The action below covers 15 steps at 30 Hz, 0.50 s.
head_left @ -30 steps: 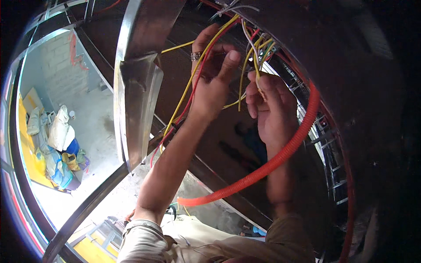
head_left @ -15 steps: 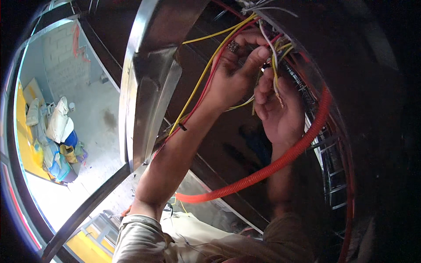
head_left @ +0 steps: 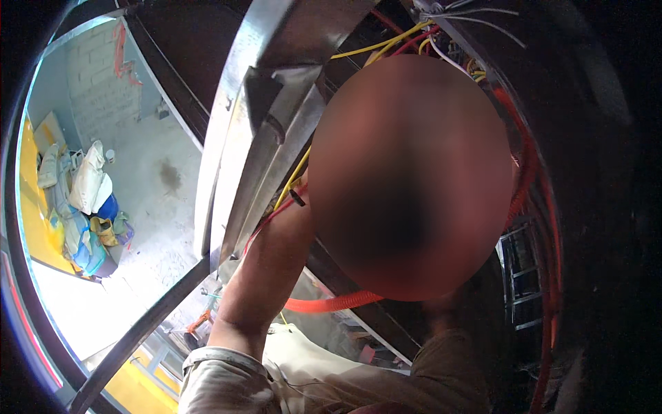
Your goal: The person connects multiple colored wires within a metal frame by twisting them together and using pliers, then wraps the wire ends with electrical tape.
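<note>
A round blurred patch covers both my hands, so their fingers and anything in them cannot be made out. My left forearm (head_left: 265,276) rises into the patch from below; my right forearm (head_left: 441,314) goes up into it in shadow. Above the patch run yellow wires (head_left: 383,44), a red wire (head_left: 418,37) and a white wire (head_left: 445,55). A dark band (head_left: 296,198) wraps the red and yellow wires beside my left forearm. An orange corrugated conduit (head_left: 334,303) passes behind the patch, bending up along its right side.
A shiny metal channel (head_left: 231,124) stands close left of my left arm, with a dark bar (head_left: 141,324) slanting below it. Loose grey wires (head_left: 476,12) stick out at the top. A ladder-like metal frame (head_left: 522,276) shows at right. Bags (head_left: 88,183) lie piled on the floor far left.
Half a second ago both hands showed, fingers pinched among the wires at a bare copper end; now a blur covers them. The metal channel and wires sit farther right in view.
</note>
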Each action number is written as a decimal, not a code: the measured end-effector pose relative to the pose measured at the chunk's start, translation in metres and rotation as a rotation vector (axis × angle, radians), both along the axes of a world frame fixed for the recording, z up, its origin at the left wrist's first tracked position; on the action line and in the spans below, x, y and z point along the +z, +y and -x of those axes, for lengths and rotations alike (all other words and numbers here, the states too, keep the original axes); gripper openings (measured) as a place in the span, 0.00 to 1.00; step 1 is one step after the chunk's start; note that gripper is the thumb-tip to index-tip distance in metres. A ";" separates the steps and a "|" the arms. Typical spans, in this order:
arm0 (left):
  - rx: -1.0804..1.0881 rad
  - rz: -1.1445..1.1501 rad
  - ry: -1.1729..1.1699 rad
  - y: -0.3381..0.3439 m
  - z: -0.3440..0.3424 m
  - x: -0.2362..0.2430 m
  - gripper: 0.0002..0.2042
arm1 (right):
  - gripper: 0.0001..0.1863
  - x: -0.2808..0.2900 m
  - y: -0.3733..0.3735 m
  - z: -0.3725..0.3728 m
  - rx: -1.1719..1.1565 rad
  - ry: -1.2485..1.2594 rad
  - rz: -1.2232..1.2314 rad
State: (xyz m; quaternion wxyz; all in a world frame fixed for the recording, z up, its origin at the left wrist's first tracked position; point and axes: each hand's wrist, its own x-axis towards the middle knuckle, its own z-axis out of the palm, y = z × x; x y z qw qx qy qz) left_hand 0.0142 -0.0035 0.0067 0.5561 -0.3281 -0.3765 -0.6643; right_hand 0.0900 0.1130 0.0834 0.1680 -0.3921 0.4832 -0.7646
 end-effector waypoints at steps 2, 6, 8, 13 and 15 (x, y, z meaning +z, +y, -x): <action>0.169 -0.012 0.079 -0.002 0.000 0.002 0.05 | 0.15 0.002 -0.001 0.000 0.033 -0.047 -0.005; 0.165 -0.050 -0.024 -0.002 -0.006 -0.007 0.05 | 0.14 0.000 -0.002 -0.002 0.053 -0.108 0.019; -0.094 -0.107 -0.079 -0.003 -0.009 -0.010 0.05 | 0.14 -0.006 -0.002 0.005 0.146 -0.077 0.014; -0.424 -0.043 -0.075 -0.006 -0.009 -0.012 0.07 | 0.18 -0.016 -0.009 0.003 -0.064 0.061 -0.076; -0.460 -0.023 -0.075 -0.003 -0.010 -0.010 0.08 | 0.19 -0.018 -0.005 0.006 -0.248 0.173 -0.156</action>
